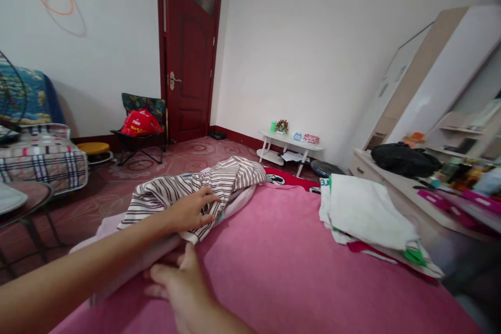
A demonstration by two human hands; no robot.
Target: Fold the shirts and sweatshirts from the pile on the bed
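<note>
A brown-and-white striped garment [230, 177] lies bunched over other pale cloth [245, 197] on the left side of a pink bed cover [270, 250]. My left hand [195, 210] rests on top of the stripes, its fingers apart and slightly bent. Just below it, my right hand [182, 279] is at the garment's near edge, with thumb and fingers spread. Its thumb tip touches or nearly touches the white corner of the striped cloth. A stack of folded white clothes [368, 209] sits on the right of the cover.
Red printed cloth [289, 180] lies at the bed's far edge. Beyond stand a small white table [293, 142] and a folding chair with a red bag [141, 122]. A round table [39, 193] is at left, a cluttered dresser [362, 164] at right.
</note>
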